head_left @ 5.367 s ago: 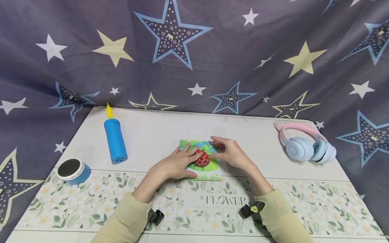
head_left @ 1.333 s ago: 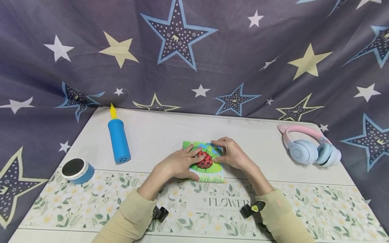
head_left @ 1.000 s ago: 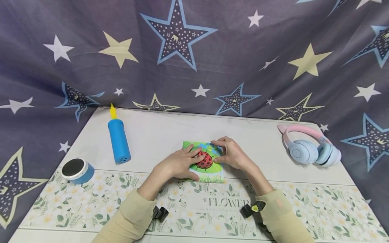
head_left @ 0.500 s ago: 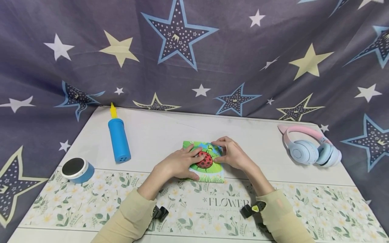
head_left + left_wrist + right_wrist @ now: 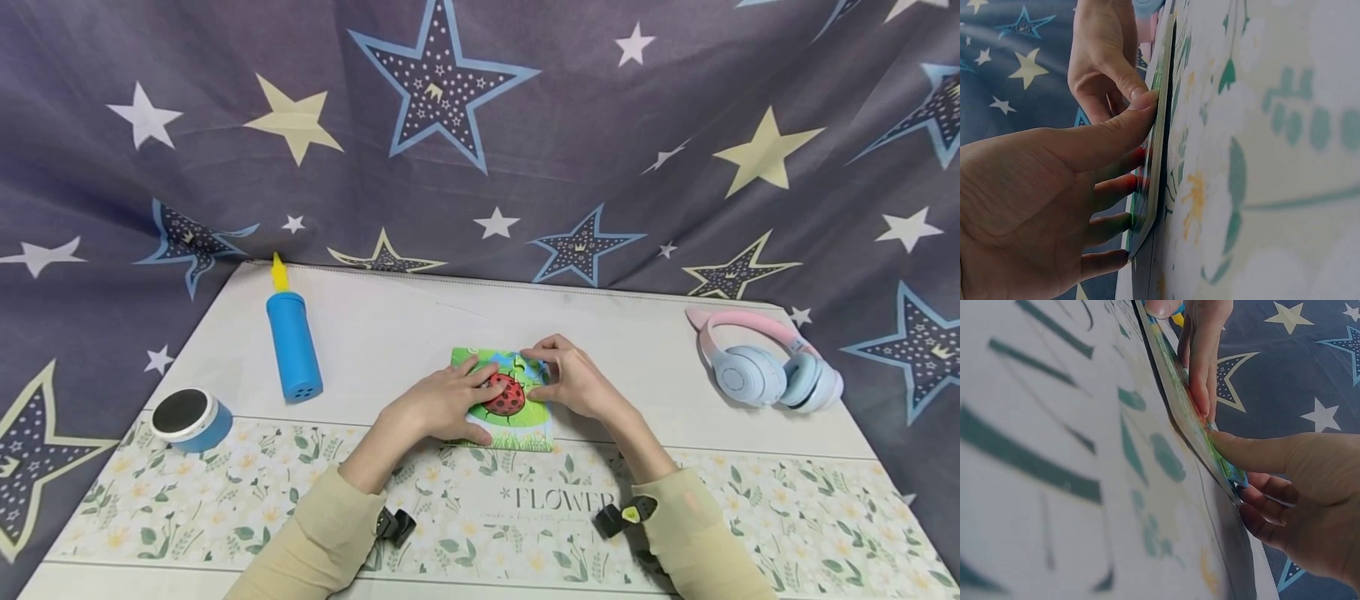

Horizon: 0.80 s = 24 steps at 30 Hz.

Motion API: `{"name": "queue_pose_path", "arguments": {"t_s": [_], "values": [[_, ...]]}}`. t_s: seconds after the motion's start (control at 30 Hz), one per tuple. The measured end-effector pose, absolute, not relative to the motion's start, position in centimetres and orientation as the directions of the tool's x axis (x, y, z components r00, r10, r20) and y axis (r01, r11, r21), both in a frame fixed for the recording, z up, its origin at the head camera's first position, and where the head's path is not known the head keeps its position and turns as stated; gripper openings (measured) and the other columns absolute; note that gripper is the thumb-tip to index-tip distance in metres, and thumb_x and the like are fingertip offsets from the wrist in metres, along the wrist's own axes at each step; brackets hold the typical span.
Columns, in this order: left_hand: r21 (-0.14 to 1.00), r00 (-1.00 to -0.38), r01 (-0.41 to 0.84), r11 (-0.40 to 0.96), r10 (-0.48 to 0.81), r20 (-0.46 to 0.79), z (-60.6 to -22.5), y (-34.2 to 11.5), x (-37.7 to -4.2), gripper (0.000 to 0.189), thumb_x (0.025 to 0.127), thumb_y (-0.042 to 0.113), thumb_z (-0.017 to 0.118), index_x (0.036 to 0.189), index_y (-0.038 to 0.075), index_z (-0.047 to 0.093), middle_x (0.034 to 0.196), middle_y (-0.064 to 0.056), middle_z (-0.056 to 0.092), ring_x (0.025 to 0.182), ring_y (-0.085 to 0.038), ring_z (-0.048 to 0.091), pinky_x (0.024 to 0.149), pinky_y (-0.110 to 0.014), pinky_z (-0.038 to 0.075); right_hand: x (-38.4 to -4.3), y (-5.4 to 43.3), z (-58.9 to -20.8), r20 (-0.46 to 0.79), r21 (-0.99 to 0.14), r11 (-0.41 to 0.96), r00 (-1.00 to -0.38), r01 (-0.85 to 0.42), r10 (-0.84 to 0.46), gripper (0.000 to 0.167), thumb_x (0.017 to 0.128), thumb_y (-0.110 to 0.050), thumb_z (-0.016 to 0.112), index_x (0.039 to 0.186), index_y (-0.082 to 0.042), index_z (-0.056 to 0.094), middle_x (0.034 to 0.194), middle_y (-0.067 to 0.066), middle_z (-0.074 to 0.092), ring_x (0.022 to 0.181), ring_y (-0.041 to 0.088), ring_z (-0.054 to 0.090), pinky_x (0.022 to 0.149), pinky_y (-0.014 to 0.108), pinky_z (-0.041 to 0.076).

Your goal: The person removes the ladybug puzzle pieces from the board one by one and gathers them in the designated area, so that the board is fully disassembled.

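Observation:
A square jigsaw puzzle with a red ladybug on green lies flat at the middle of the table. My left hand rests on its left side, fingers spread, fingertips on the picture and thumb at the near edge. The left wrist view shows that hand's thumb along the board's rim. At the upper right corner my right hand pinches a puzzle piece between thumb and fingers. In the right wrist view this blue-edged puzzle piece stands slightly tilted up from the board. The hands cover part of the picture.
A blue hand pump with a yellow nozzle lies at the back left. In front of it stands a blue round jar with a dark top. Pink and blue headphones lie at right. A star-patterned curtain hangs behind the table.
The head view has shifted slightly since the first frame. Both hands keep nearly the same place on the puzzle, and darker gaps now show between pieces near the right fingers.

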<state>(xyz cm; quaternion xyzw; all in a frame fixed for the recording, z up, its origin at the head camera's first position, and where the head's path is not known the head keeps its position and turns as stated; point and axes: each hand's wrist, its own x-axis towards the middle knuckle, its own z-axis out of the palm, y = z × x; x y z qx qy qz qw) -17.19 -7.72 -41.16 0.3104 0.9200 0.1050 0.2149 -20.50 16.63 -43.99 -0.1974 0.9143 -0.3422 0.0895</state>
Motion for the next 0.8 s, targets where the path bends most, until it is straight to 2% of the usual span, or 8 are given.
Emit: {"name": "queue_pose_path", "arguments": {"t_s": [0.1, 0.3, 0.53, 0.8], "values": [[0.327, -0.715, 0.527, 0.784, 0.617, -0.329, -41.2, -7.74, -17.21, 0.08, 0.092, 0.053, 0.072, 0.159, 0.021, 0.042, 0.175, -0.004, 0.017, 0.163, -0.033, 0.01, 0.13, -0.055, 0.023, -20.52, 16.74, -44.0, -0.032, -0.666, 0.684, -0.904, -0.299, -0.427, 0.062, 0.084, -0.008, 0.085, 0.142, -0.009, 0.064, 0.134, 0.014, 0.059, 0.118, 0.029, 0.058, 0.1, 0.048, 0.053], [0.326, -0.713, 0.533, 0.781, 0.622, -0.324, -41.31, -7.79, -17.25, 0.08, 0.092, 0.053, 0.072, 0.159, 0.022, 0.041, 0.175, -0.004, 0.017, 0.163, -0.034, 0.01, 0.13, -0.055, 0.023, -20.62, 17.07, -44.13, -0.018, -0.658, 0.683, -0.901, -0.316, -0.434, 0.057, 0.087, -0.004, 0.08, 0.142, -0.01, 0.064, 0.135, 0.013, 0.06, 0.125, 0.031, 0.058, 0.107, 0.051, 0.051], [0.328, -0.71, 0.532, 0.781, 0.622, -0.33, -41.4, -7.85, -17.27, 0.08, 0.092, 0.054, 0.071, 0.16, 0.023, 0.041, 0.175, -0.004, 0.016, 0.163, -0.034, 0.009, 0.13, -0.055, 0.022, -20.56, 17.17, -43.82, -0.023, -0.686, 0.657, -0.893, -0.313, -0.449, 0.055, 0.089, -0.004, 0.078, 0.142, -0.008, 0.063, 0.135, 0.013, 0.059, 0.111, 0.026, 0.06, 0.093, 0.043, 0.055], [0.335, -0.711, 0.524, 0.783, 0.618, -0.335, -41.36, -7.82, -17.22, 0.08, 0.092, 0.053, 0.072, 0.159, 0.022, 0.041, 0.175, -0.004, 0.016, 0.163, -0.034, 0.009, 0.13, -0.056, 0.022, -20.6, 17.27, -43.81, -0.001, -0.686, 0.649, -0.891, -0.33, -0.455, 0.052, 0.089, 0.0, 0.076, 0.14, -0.006, 0.065, 0.135, 0.015, 0.058, 0.115, 0.028, 0.062, 0.098, 0.044, 0.057]]}}
